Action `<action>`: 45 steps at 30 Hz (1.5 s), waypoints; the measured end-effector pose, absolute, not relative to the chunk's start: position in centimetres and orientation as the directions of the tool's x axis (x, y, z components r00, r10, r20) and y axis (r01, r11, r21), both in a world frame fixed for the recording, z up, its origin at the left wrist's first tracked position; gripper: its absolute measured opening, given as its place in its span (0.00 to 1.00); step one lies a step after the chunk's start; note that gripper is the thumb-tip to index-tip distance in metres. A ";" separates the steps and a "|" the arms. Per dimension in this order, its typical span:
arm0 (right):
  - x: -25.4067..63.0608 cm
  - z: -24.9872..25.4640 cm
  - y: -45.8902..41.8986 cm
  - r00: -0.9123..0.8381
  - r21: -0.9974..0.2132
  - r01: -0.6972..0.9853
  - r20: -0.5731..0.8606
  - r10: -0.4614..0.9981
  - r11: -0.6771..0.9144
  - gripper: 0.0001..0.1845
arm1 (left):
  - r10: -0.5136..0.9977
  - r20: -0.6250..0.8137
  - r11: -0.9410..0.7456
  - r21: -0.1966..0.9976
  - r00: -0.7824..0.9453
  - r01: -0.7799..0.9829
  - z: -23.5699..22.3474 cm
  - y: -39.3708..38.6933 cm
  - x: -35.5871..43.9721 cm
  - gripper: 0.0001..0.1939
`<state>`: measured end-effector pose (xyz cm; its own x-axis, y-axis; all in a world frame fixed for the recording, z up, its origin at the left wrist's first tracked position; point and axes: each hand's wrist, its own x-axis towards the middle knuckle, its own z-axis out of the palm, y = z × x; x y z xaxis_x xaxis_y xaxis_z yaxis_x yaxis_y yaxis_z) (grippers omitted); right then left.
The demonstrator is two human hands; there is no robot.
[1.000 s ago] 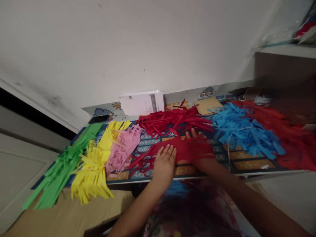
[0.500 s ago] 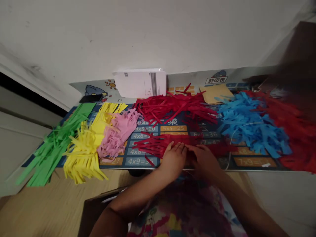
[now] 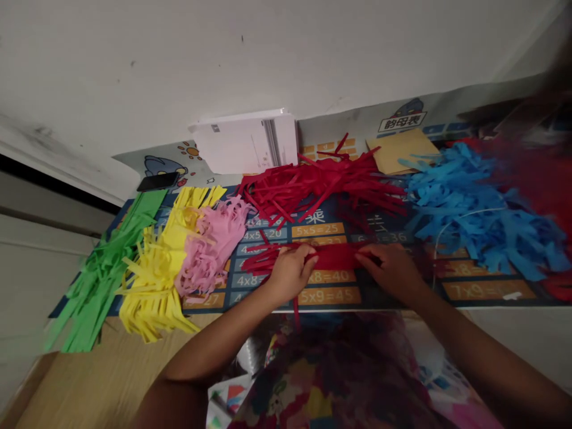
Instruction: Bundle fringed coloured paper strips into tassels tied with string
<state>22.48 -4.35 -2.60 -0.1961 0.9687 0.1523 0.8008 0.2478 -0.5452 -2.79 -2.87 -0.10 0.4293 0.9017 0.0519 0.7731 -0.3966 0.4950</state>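
Observation:
A strip of red fringed paper [image 3: 337, 256] lies across the front of the table, its cut strands fanning out to the left. My left hand [image 3: 291, 272] pinches it between thumb and fingers near those strands. On the other side my right hand [image 3: 392, 269] grips the paper with bent fingers. Between the two hands the uncut middle part is stretched flat. Just behind it sits a loose heap of red paper strips [image 3: 319, 185]. The strip's right end is dark and partly hidden behind my right hand.
Green [image 3: 109, 268], yellow [image 3: 156, 280] and pink fringed paper [image 3: 214, 244] lie on the left; blue fringed paper [image 3: 478, 220] lies on the right, with a white string across it. Behind are a white paper stack [image 3: 248, 143], yellow paper [image 3: 400, 152] and a phone [image 3: 157, 182].
My hands have moved apart, left hand leftward and right hand rightward, baring the red paper's middle. Fingers that lay flat and close together now pinch the paper. The view has shifted slightly.

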 end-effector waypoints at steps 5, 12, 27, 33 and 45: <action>23.1 -3.0 -4.3 -0.233 -0.497 0.816 0.184 0.955 0.295 0.11 | 0.871 0.039 -0.462 0.404 0.490 0.789 0.1 -2.4 -3.0 0.06; 21.9 -2.4 -3.8 -0.251 -0.259 0.925 0.127 0.960 0.276 0.18 | 0.897 -0.060 -0.411 0.248 0.438 0.877 0.9 -2.2 -2.1 0.12; 21.9 -3.4 -2.6 -0.187 -0.336 0.918 0.108 0.976 0.213 0.18 | 0.914 -0.051 -0.389 0.169 0.402 0.906 -0.3 -1.0 -1.4 0.14; 21.9 -3.4 -2.5 -0.181 -0.335 0.921 0.088 0.980 0.200 0.17 | 0.916 -0.099 -0.368 0.184 0.390 0.912 -0.2 -0.9 -1.3 0.13; 21.5 0.1 -4.7 -0.388 -0.074 0.897 0.343 0.855 0.437 0.10 | 0.482 -0.039 -0.876 -0.021 0.875 0.482 1.5 -1.2 -2.2 0.13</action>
<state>21.51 -4.72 0.06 -0.3883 0.8555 0.3426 0.8966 0.4367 -0.0743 -2.18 -1.18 1.46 0.8753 0.4821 -0.0387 0.4816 -0.8761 -0.0207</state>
